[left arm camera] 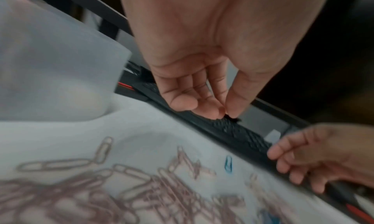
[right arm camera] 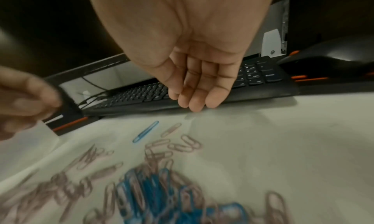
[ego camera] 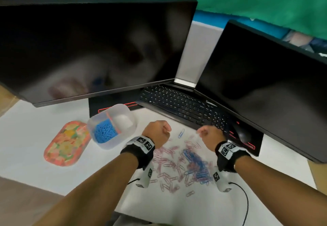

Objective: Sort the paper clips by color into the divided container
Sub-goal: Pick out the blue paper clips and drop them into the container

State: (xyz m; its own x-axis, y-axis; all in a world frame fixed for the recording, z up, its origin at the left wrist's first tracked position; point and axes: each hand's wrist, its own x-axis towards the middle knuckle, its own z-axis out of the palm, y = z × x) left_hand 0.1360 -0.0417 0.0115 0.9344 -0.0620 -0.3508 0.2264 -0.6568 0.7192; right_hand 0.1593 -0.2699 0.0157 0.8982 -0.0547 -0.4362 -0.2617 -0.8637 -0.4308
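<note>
Left hand point(ego camera: 158, 131) hovers at frame centre, grip: fingers curled, thumb meeting fingertips, contents not discernible. Right hand point(ego camera: 208, 136) beside it, fingers loosely curled, nothing visibly held. Paper clips point(ego camera: 184, 165), pink and blue, lie scattered on the desk point(ego camera: 177, 208) below both hands. Divided container point(ego camera: 111, 125), centre-left, holds blue clips.

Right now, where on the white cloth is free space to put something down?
Free: the near strip of white cloth below the paper clip pile, and the patch between floral tray and near edge. Crowded: between both wrists, and beside the divided container.
</note>
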